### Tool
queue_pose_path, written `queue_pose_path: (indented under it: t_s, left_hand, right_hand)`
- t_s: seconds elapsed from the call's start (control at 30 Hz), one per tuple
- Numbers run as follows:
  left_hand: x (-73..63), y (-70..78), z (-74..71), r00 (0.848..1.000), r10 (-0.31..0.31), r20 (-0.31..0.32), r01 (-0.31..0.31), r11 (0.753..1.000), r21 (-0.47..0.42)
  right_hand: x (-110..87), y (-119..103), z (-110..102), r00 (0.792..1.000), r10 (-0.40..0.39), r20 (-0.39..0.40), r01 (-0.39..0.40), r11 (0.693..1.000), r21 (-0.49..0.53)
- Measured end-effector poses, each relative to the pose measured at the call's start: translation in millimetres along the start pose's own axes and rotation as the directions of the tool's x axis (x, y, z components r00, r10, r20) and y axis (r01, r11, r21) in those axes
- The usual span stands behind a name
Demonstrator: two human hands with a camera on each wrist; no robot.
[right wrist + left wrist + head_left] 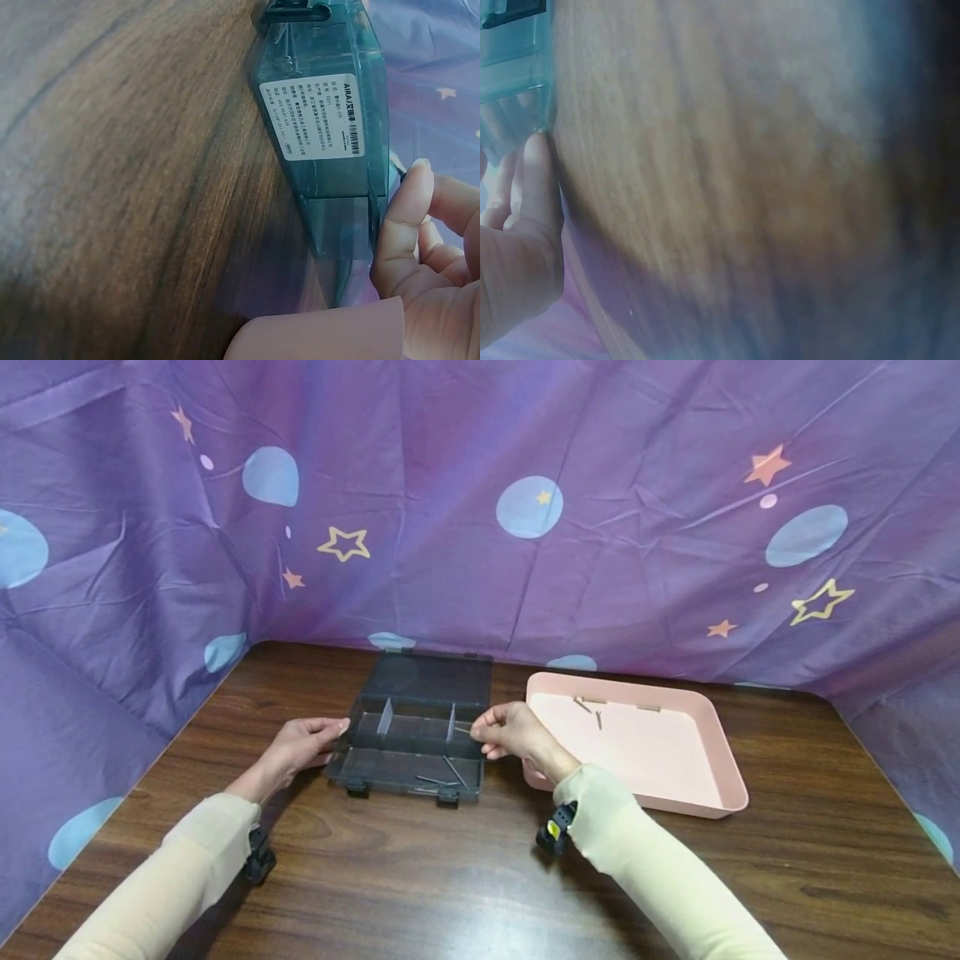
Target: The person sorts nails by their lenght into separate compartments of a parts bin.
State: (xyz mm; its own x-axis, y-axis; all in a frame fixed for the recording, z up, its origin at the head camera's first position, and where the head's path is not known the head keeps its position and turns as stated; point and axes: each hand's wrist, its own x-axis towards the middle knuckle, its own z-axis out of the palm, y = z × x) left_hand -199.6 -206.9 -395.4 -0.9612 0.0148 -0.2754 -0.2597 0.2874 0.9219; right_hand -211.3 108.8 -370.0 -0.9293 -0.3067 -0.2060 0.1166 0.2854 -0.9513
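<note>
A dark see-through parts box [420, 760] lies with its lid [427, 678] folded back. My left hand [303, 745] holds its left end, fingertips at the rim; in the left wrist view the left hand [525, 247] meets a lower corner of the clear wall. My right hand [517, 735] pinches a thin screw [461, 729] between thumb and fingers, over the box's right compartment. Only a dark tip of the screw [401, 171] shows in the right wrist view. A few long screws [453, 772] lie in the front compartment.
To the right stands a pink tray [731, 777] with several screws [598, 720] near its back wall. Two upright dividers [385, 717] split the box's middle row. Front latches [447, 796] stick out toward me. A purple cloth [450, 593] hangs behind the wooden table [360, 885].
</note>
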Motion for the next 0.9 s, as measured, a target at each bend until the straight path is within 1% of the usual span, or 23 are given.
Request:
queue_pose_path:
  t_s: [0.37,0.5,0.73,0.9]
  left_hand:
    - [1.4,0.0,-0.3,1.000,-0.013,-0.003,0.013,1.000,0.007]
    - [1.6,-0.2,-0.2,1.000,-0.011,-0.003,0.011,1.000,0.005]
    - [1.5,-0.2,-0.2,1.000,-0.005,-0.001,0.005,1.000,0.005]
    - [0.5,1.4,0.1,1.000,-0.009,0.001,0.009,1.000,0.017]
  right_hand:
    - [0.7,0.6,-0.2,1.000,0.004,-0.004,-0.004,1.000,0.008]
    - [0.2,0.2,-0.6,1.000,0.013,-0.019,-0.013,1.000,0.021]
    - [-1.5,0.2,-3.1,0.998,0.029,-0.055,-0.025,0.997,0.080]
    - [-5.4,-1.4,-9.1,0.998,-0.004,-0.066,0.012,0.992,0.125]
